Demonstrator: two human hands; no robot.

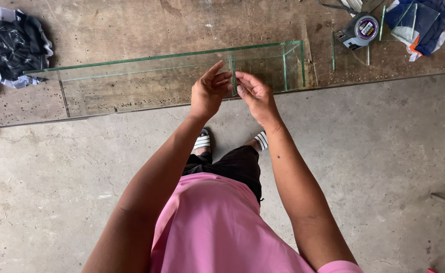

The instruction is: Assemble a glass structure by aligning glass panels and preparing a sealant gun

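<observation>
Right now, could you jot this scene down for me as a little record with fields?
Setting: worn wooden bench above a concrete floor
Main thing: long open glass box on the bench
Left hand: fingertips pinch a small glass strip
Right hand: fingertips meet the same strip from the other side
Strip position: held upright over the box's near wall
Nearby right: tape measure, loose glass pieces on a blue cloth
Nearby left: dark rag
</observation>
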